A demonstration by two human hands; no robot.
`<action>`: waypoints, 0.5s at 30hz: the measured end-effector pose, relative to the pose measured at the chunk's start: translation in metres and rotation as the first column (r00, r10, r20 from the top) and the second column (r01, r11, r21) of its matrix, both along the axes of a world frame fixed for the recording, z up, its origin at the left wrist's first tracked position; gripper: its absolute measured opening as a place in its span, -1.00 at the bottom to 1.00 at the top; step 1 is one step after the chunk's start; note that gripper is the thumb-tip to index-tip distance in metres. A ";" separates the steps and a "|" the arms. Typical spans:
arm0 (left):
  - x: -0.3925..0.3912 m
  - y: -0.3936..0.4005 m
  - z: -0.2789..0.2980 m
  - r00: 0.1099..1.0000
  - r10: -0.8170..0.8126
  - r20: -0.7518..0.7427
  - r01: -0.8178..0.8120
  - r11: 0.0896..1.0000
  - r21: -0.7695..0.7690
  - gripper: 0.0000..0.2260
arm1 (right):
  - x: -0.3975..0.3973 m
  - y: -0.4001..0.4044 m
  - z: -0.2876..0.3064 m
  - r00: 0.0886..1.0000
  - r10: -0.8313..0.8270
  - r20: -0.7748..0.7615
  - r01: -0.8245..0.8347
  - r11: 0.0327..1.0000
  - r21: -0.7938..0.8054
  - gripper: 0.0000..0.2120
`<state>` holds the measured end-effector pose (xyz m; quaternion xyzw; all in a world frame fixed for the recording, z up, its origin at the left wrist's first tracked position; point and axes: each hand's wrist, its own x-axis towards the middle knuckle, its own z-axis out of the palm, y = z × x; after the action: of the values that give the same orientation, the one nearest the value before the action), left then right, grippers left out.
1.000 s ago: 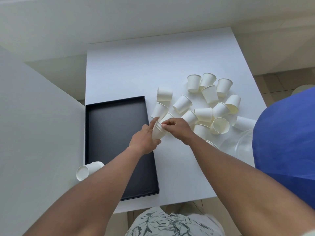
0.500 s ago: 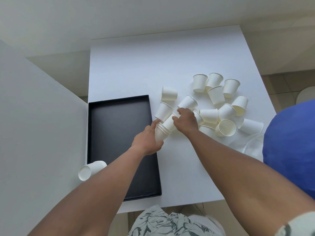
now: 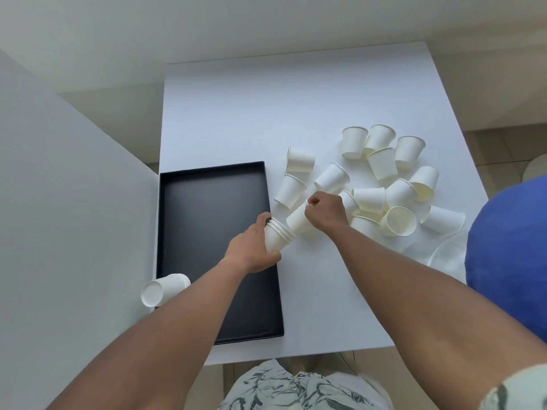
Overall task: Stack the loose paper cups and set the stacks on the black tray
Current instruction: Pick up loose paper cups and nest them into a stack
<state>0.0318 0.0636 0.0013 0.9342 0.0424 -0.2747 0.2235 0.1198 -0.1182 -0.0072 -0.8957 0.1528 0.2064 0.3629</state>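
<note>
I judge this a plain indoor room, home or office undetermined. Evidence: a bare white desk (image 3: 296,108) set against pale blank walls (image 3: 207,25), beige tiled floor (image 3: 503,149) at right, a white panel (image 3: 65,202) at left, a blue rounded seat (image 3: 509,255) beside the desk.

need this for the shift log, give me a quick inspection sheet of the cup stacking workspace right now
surface: white table, bare at the far end
job's things: black tray holds no upright stack; small stack in left hand; single cup in right hand; loose cups piled right of tray; another stack on its side at tray's near left edge
clutter: clear plastic item, blue object
grippers: left hand grips stack; right hand pinches cup
cables: nothing seen
surroundings: white panel on left, tiled floor
</note>
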 end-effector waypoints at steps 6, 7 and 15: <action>-0.002 0.002 -0.002 0.999 0.020 -0.029 -0.020 1.000 0.011 -0.23 | 0.004 -0.005 0.013 0.999 -0.015 0.052 0.010 0.995 0.094 -0.88; -0.002 0.001 -0.002 0.999 0.020 -0.034 -0.020 1.000 0.011 -0.23 | 0.004 -0.005 0.015 0.998 -0.004 0.056 -0.003 0.993 0.116 -0.89; 0.005 -0.001 0.002 0.999 0.015 -0.030 -0.015 1.000 -0.001 -0.19 | -0.003 0.001 0.016 0.988 0.154 0.018 -0.152 0.940 0.305 -0.91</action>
<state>0.0367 0.0623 0.0033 0.9295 0.0528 -0.2870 0.2257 0.1170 -0.1171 0.0088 -0.8374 0.0502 0.2578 0.4793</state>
